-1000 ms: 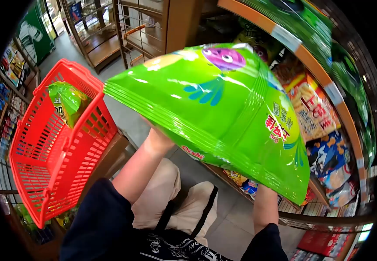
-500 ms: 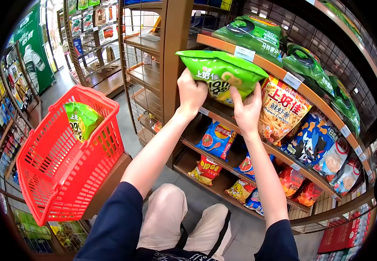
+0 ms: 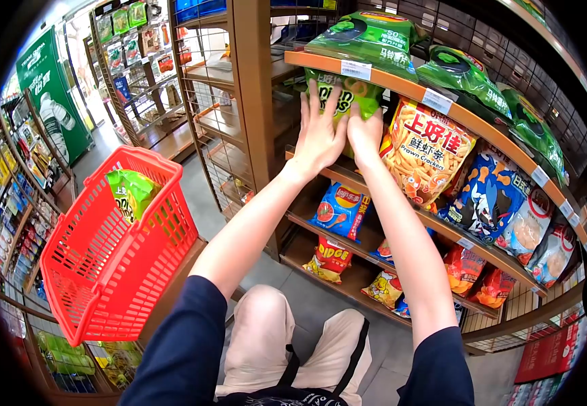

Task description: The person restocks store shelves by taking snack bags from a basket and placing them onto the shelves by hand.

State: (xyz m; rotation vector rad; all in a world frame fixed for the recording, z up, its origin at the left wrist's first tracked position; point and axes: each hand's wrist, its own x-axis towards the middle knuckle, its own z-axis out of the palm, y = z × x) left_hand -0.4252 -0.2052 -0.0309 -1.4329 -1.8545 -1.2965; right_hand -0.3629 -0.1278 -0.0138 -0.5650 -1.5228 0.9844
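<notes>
A green bag of onion rings (image 3: 368, 95) stands upright on the shelf, its top partly hidden behind the price rail above. My left hand (image 3: 320, 132) lies against its front with the fingers spread. At the bag's lower right, my right hand (image 3: 366, 135) is closed, thumb up against the front; part of its grip is hidden. Right beside that hand is a bag of prawn crackers (image 3: 425, 154). A similar green bag (image 3: 129, 193) sits in the red shopping basket (image 3: 114, 271) to my left.
Large green chip bags (image 3: 368, 42) rest on the shelf above. Lower shelves hold a blue chip bag (image 3: 339, 211), a red-and-yellow snack bag (image 3: 327, 260) and others. A brown shelf post (image 3: 256, 101) rises just left of my hands.
The green onion rings bag has moved from in front of the shelf back into it and now stands upright. My left hand has gone from gripping it to lying open on it.
</notes>
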